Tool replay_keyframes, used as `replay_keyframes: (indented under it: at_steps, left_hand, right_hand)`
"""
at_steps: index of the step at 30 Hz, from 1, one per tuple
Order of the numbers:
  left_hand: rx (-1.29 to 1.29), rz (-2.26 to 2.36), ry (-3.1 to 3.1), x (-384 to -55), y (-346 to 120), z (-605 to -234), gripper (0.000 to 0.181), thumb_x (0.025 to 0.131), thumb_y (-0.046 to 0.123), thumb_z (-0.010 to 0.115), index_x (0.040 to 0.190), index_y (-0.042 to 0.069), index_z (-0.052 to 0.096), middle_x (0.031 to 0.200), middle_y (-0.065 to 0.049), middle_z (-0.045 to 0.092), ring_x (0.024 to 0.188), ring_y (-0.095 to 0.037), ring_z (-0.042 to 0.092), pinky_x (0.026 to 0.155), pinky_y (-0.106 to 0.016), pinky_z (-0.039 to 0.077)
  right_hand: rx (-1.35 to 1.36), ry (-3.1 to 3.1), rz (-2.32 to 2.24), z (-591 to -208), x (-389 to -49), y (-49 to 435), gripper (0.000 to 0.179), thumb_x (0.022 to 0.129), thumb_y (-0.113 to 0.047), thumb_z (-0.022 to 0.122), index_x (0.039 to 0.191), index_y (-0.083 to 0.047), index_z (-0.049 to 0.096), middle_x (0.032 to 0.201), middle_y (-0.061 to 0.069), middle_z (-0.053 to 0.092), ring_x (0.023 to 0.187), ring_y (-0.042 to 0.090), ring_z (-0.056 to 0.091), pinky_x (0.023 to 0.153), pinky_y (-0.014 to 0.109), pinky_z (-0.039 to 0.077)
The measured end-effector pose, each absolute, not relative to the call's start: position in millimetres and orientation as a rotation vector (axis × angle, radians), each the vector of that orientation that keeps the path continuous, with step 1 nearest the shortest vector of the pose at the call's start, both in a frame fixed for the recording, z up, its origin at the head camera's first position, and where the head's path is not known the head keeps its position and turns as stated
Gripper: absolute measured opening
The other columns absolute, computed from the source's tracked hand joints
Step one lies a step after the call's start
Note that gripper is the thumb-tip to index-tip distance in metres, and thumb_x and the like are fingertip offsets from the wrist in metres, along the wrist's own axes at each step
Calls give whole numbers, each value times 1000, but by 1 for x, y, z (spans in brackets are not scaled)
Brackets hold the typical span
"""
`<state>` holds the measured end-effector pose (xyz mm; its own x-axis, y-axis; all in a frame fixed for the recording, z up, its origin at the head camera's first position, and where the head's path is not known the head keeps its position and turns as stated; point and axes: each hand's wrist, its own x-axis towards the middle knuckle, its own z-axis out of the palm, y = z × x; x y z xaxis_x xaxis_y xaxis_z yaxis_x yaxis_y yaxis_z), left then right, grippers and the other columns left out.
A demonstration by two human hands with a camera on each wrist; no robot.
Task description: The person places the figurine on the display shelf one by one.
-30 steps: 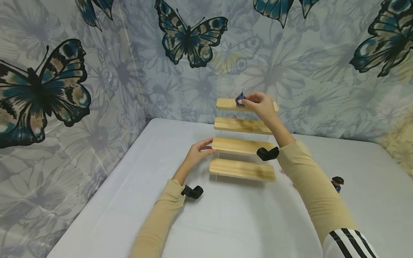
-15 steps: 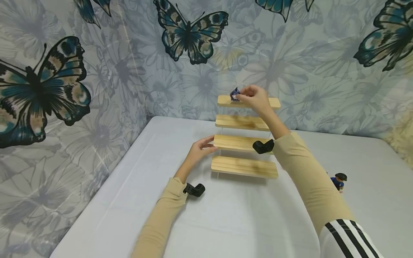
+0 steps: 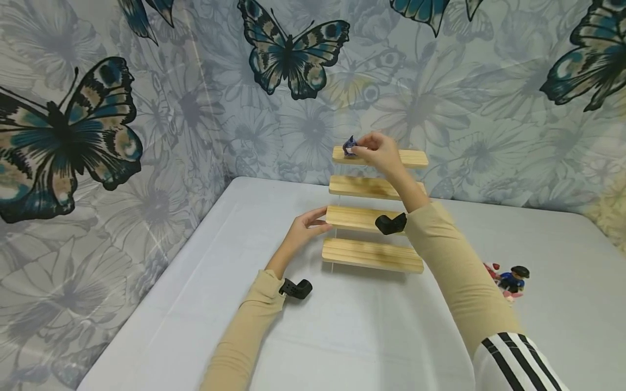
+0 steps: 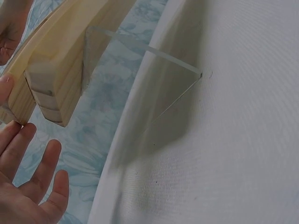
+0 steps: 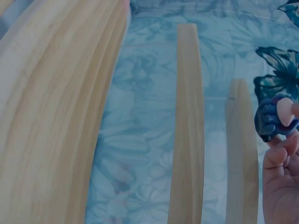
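My right hand (image 3: 383, 155) pinches a small dark blue-purple figurine (image 3: 349, 145) at the left end of the top plank (image 3: 413, 158) of a stepped wooden display stand. In the right wrist view the figurine (image 5: 267, 120) shows a pale patch, with a fingertip against it. Lower down, my left hand (image 3: 299, 232) holds the left end of the stand's second-lowest plank (image 3: 357, 218) between thumb and fingers. The left wrist view has the index and middle fingertips at the plank's edge, while the other fingers (image 4: 46, 165) stretch away from it.
Several toy figures stand on the white table (image 3: 195, 320) at the right, partly behind the right sleeve: one in blue with a dark cap (image 3: 513, 278), a red-and-white one (image 3: 490, 268). Thin clear supports (image 4: 159, 53) carry the planks. A butterfly-print wall hanging (image 3: 303, 130) stands close behind.
My right hand has carried the figurine leftward along the top plank to its left end. The left hand keeps its place on the lower plank. More toy figures show past the right sleeve.
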<state>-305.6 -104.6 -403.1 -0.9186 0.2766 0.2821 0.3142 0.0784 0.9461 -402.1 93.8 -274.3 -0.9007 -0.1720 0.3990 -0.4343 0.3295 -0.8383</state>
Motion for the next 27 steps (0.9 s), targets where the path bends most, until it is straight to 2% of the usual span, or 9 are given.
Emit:
replay_keyframes:
  at_steps: [4, 7, 13, 18, 27]
  left_hand:
    - [-632, -2001, -2298, -304, -104, -402, 53, 68, 26, 61, 116, 14, 42, 114, 1, 42, 90, -17, 47, 71, -27, 39]
    - [-629, -1997, -2302, -303, -104, -402, 53, 68, 26, 61, 116, 14, 42, 114, 2, 42, 90, -17, 47, 71, -27, 39]
    - [-637, -1998, -2269, -309, -104, -409, 53, 67, 29, 62, 115, 19, 42, 113, 4, 42, 89, -15, 47, 72, -27, 39]
    - [-638, -1934, -2267, -326, -105, -434, 50, 67, 34, 61, 113, 28, 43, 111, 11, 42, 87, -10, 48, 70, -25, 40]
    - [-670, -1931, -2210, -342, -104, -452, 52, 65, 38, 61, 112, 29, 43, 111, 10, 43, 86, -11, 49, 68, -27, 41]
  right_hand:
    - [545, -2371, 1587, -269, -388, 85, 34, 67, -33, 61, 87, -7, 53, 75, 7, 55, 52, 16, 44, 46, 25, 39]
    - [554, -2373, 1603, -276, -401, 84, 35, 67, -32, 61, 90, -7, 53, 73, 7, 55, 51, 16, 44, 45, 26, 38]
    - [518, -2344, 1591, -292, -429, 84, 39, 63, -41, 61, 88, -13, 54, 67, 7, 54, 51, 18, 44, 45, 28, 37]
    - [481, -2351, 1699, -279, -411, 78, 36, 65, -35, 62, 89, -10, 53, 67, 7, 53, 50, 17, 44, 43, 28, 37]
    - [457, -2262, 1915, -270, -396, 71, 32, 67, -26, 63, 87, -4, 51, 71, 9, 52, 53, 17, 45, 49, 29, 41]
